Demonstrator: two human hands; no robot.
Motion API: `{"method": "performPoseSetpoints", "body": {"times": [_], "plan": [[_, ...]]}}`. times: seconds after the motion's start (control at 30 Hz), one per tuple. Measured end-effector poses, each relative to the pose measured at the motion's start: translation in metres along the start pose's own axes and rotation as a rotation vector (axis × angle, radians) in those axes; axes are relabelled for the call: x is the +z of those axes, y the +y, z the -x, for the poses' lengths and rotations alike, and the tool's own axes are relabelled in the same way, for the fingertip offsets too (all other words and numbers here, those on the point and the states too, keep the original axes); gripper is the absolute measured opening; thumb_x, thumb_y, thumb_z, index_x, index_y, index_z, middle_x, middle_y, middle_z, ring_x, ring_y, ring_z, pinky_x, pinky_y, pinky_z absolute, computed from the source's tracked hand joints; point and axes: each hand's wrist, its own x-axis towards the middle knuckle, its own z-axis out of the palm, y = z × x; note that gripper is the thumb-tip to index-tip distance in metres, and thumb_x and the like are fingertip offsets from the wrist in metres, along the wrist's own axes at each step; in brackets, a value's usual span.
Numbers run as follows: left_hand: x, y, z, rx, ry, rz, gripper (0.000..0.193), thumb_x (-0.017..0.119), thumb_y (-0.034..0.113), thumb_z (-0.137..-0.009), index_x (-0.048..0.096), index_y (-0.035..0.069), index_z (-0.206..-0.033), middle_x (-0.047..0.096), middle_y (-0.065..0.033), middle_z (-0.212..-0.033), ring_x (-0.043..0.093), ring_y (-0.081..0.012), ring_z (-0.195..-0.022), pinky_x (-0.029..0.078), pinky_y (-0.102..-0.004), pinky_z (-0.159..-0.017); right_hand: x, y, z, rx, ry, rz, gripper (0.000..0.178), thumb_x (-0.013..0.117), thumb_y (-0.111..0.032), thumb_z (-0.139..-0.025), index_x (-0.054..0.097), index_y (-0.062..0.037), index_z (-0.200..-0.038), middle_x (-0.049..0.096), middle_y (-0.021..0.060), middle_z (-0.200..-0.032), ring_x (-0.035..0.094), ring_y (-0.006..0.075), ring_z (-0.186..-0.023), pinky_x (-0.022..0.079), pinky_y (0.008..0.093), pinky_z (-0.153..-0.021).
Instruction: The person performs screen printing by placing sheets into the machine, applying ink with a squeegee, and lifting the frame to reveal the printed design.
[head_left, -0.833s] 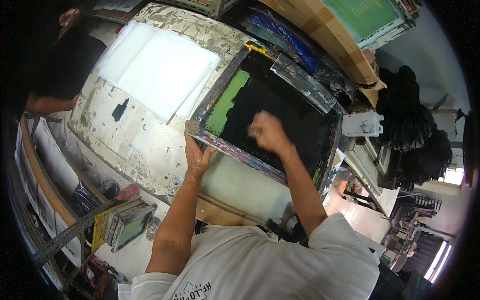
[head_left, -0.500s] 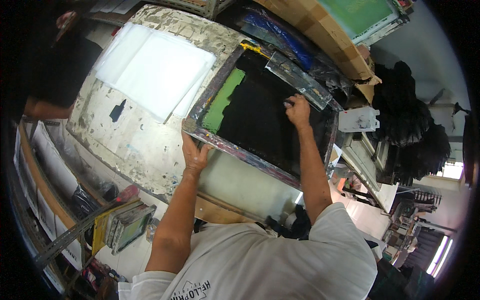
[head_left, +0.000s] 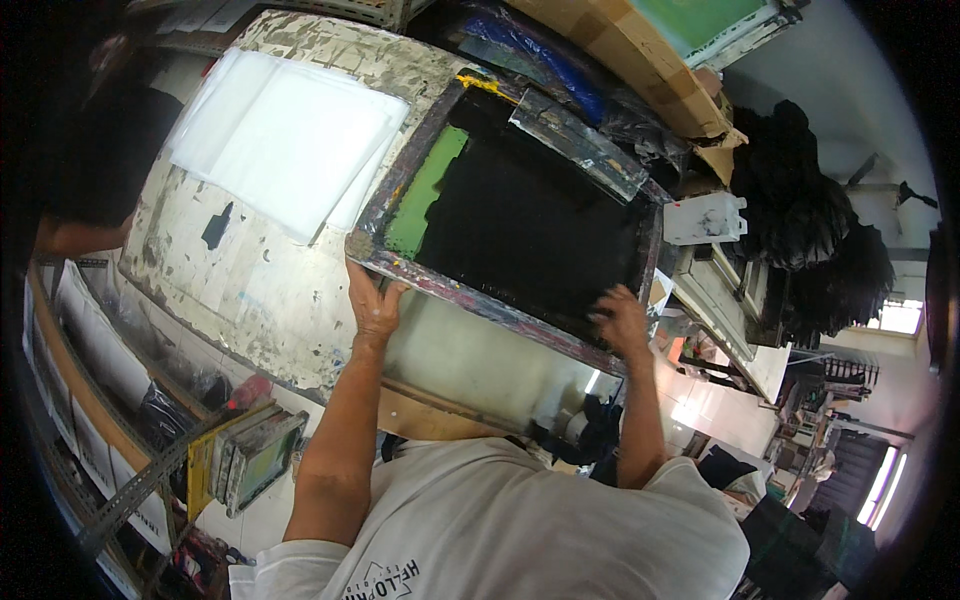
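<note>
Left hand (head_left: 374, 308) reaches forward, fingers clamped on the frame (head_left: 488, 308); right hand (head_left: 624, 322) tilts leftward over it, finger spread unclear

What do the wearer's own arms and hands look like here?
Both the left hand and right hand are bare, without gloves or visible wristwear. The forearms are uncovered below the loose short sleeves of a whitish T-shirt with a dark print.

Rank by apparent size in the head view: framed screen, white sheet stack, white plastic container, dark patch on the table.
Largest to smallest:
1. framed screen
2. white sheet stack
3. white plastic container
4. dark patch
</note>
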Motion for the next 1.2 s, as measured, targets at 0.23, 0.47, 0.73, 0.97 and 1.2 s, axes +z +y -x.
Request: {"method": "performPoseSetpoints", "body": {"times": [0.23, 0.47, 0.73, 0.97, 1.2], "plan": [[0.0, 0.0, -0.002, 0.045, -0.003, -0.053, 0.094, 0.078, 0.034, -0.081, 0.024, -0.007, -0.146, 0.045, -0.0227, -0.135, 0.051, -0.033, -0.121, 0.041, -0.0409, -0.106, 0.054, -0.169, -0.117, -0.69, 0.239, -0.321, 0.017, 0.076, -0.015, -0.074, 0.072, -0.0049, -0.087, 0.065, 0.0162, -0.096, 0.059, 0.0359, -0.101, 0.049, 0.0439, -0.089], [-0.002, -0.003, 0.004, 0.004, 0.032, -0.057, 0.091, 0.076, 0.03, -0.082, 0.024, -0.006, -0.147, 0.045, -0.0231, -0.135, 0.051, -0.0321, -0.122, 0.04, -0.0405, -0.107, 0.034, -0.038, -0.022, -0.258, 0.017, -0.044, 0.022, 0.077, -0.015, -0.073, 0.073, -0.0085, -0.094, 0.065, 0.0148, -0.126, 0.052, 0.0366, -0.129, 0.042, 0.047, -0.109], [0.0, -0.01, 0.003, -0.01, 0.011, -0.088, 0.089, 0.071, 0.028, -0.082, 0.023, -0.007, -0.147, 0.044, -0.0242, -0.136, 0.048, -0.0361, -0.123, 0.039, -0.0421, -0.107, 0.024, -0.04, -0.005, -0.163, 0.12, -0.091, 0.023, 0.08, -0.016, -0.07, 0.073, -0.0087, -0.091, 0.068, 0.0158, -0.12, 0.056, 0.0345, -0.123, 0.045, 0.0463, -0.104], [0.002, -0.01, 0.001, 0.043, 0.005, -0.176, 0.087, 0.068, 0.024, -0.081, 0.022, -0.008, -0.147, 0.041, -0.0245, -0.139, 0.044, -0.0365, -0.126, 0.033, -0.0424, -0.111, 0.054, -0.149, -0.101, -0.484, 0.134, -0.294, 0.018, 0.075, -0.017, -0.077, 0.073, -0.0081, -0.092, 0.067, 0.0175, -0.115, 0.055, 0.0375, -0.121, 0.045, 0.0459, -0.103], [0.002, -0.005, 0.004, -0.037, 0.021, -0.01, 0.086, 0.07, 0.023, -0.082, 0.022, -0.006, -0.147, 0.041, -0.0227, -0.138, 0.046, -0.0322, -0.125, 0.036, -0.0409, -0.11, 0.005, 0.021, 0.013, -0.089, -0.049, 0.035, 0.018, 0.077, -0.01, -0.064, 0.075, -0.0098, -0.081, 0.071, 0.0091, -0.092, 0.06, 0.0332, -0.103, 0.045, 0.049, -0.094]]}}
